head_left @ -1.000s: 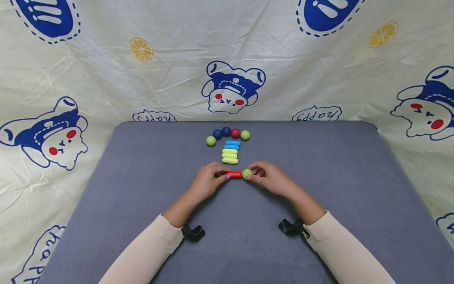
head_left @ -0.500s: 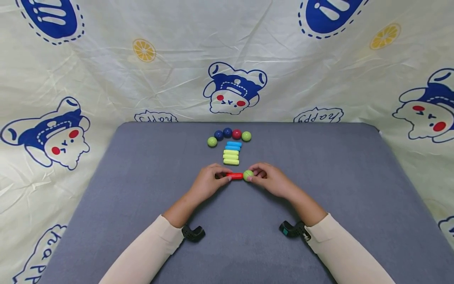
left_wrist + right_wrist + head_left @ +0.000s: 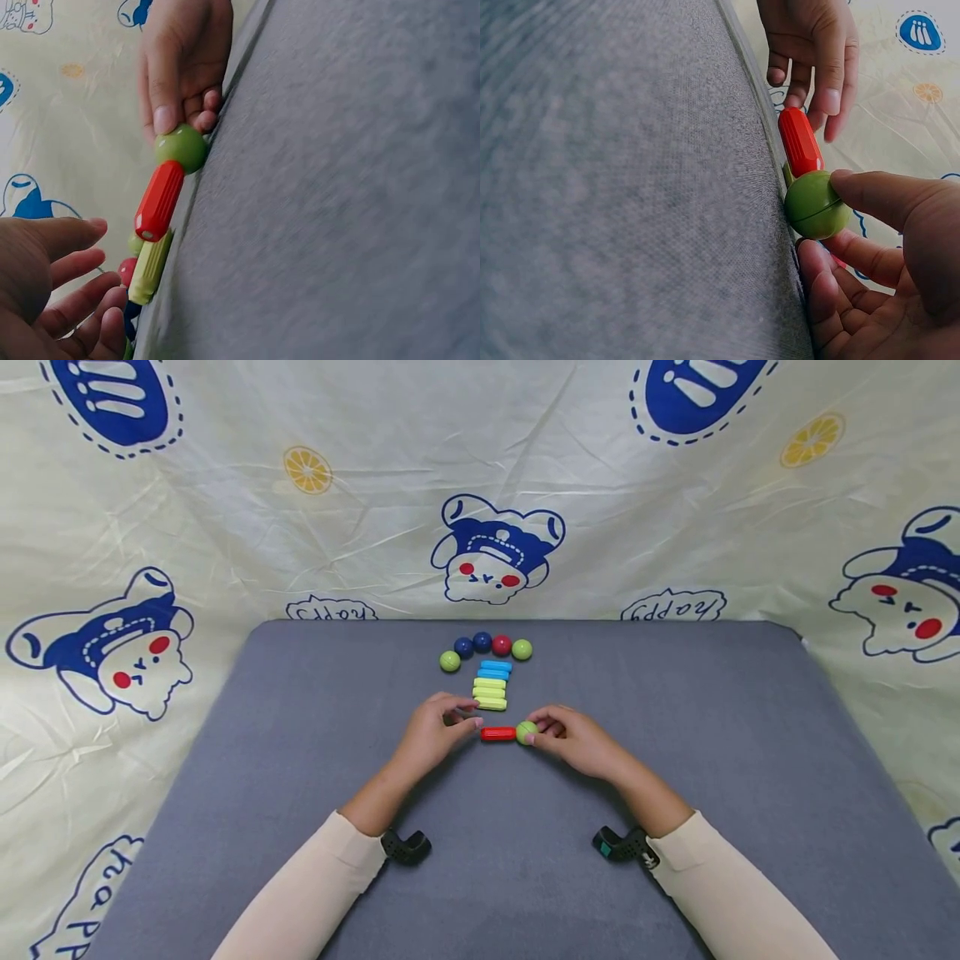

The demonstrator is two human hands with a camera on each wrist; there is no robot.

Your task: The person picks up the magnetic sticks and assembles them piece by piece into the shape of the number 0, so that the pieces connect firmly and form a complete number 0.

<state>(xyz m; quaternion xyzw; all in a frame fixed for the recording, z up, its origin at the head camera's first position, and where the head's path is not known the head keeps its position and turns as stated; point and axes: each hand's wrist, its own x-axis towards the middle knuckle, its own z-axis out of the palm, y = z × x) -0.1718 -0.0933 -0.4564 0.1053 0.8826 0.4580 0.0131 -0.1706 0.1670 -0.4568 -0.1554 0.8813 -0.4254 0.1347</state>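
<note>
The head view is looking forward and down. Nearer, both wrist views are facing inward, sharing the red stick point(image 3: 159, 201).

Fingers point(image 3: 877, 193) pinching ball point(image 3: 814, 208) (green), red stick point(image 3: 800, 142)

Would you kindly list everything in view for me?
Front stick: 1, red, central
Near ball: 1, green, at its right end
Stick row: 5, three yellow-green, two light blue, beyond it
Far balls: 5, two green, two navy, one red, behind those
Tabletop: 1, grey, underneath
Printed cloth: 1, whitish, behind
Wrist devices: 2, black, one each side
Sleeves: 2, cream, foreground
Left hand: 1, bare, near the front stick
Right hand: 1, bare, pinching the near ball
</note>
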